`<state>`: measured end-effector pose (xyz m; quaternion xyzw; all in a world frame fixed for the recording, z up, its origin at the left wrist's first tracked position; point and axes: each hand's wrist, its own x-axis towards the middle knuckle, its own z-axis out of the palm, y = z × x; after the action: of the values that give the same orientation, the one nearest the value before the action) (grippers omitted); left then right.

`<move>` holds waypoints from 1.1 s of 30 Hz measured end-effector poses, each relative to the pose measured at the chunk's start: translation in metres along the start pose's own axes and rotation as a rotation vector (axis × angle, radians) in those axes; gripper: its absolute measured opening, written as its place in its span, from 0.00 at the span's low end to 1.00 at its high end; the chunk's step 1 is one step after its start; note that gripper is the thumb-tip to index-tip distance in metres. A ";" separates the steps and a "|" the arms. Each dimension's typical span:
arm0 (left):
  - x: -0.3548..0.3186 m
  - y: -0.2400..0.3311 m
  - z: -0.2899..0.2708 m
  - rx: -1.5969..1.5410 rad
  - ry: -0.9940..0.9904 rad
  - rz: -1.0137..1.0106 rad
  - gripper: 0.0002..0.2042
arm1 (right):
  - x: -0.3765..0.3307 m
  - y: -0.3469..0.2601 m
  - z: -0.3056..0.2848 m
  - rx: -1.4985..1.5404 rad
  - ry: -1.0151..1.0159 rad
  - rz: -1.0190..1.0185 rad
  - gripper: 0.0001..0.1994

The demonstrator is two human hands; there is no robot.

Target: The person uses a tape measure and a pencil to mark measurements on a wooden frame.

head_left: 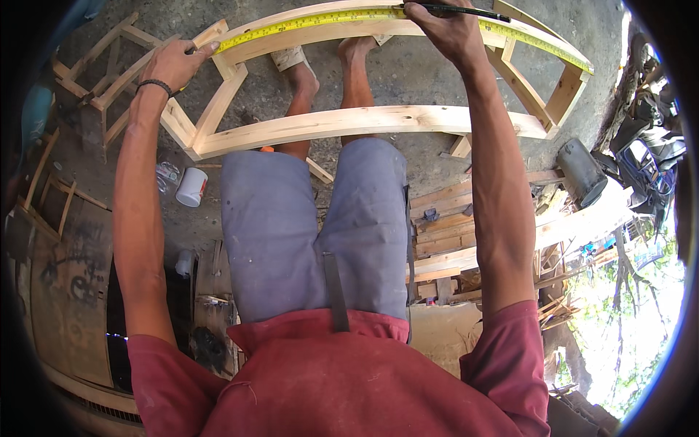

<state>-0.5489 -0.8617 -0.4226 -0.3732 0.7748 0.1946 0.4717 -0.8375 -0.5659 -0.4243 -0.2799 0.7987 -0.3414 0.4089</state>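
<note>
A red shirt [342, 386] fills the bottom of the view, closest of all, with grey shorts [313, 233] just above it. Two bare arms reach up and away from there. Two feet [328, 62] stand on the grey dirt floor [415, 73].

A pale wooden frame [328, 125] stands on the floor in front of the legs. It has two long rails joined by short cross pieces. A yellow tape measure [342, 17] lies flat along the far rail, from its left end to its right end.

The left hand [177, 64] is at the left end of the far rail. Its grip is closed there, with the thumb pressing the end of the tape down on the wood. A dark band sits on that wrist.

The right hand [445, 30] rests on the tape near the middle of the far rail. Its fingers are pinched shut around a thin dark pencil [466, 11], and the tip touches the tape.

A white cup [191, 187] lies on the floor by the left leg. Cut wooden boards [451, 233] are piled at the right. Another wooden frame [102, 65] lies at the far left.
</note>
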 end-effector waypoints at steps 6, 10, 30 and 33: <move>-0.003 0.002 -0.003 0.001 0.010 0.033 0.35 | -0.003 0.000 -0.004 0.012 0.058 -0.026 0.09; -0.008 -0.003 0.004 -0.057 0.042 0.046 0.34 | -0.024 0.011 0.004 0.120 0.577 -0.123 0.11; -0.210 -0.039 0.138 -0.422 -0.147 0.310 0.17 | -0.231 -0.017 0.108 0.908 1.231 0.432 0.17; -0.237 -0.054 0.153 -0.403 -0.131 0.264 0.15 | -0.248 -0.029 0.127 0.898 1.152 0.398 0.14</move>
<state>-0.3525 -0.7037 -0.2853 -0.3417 0.7301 0.4289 0.4077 -0.5990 -0.4434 -0.3422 0.2855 0.7057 -0.6460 0.0556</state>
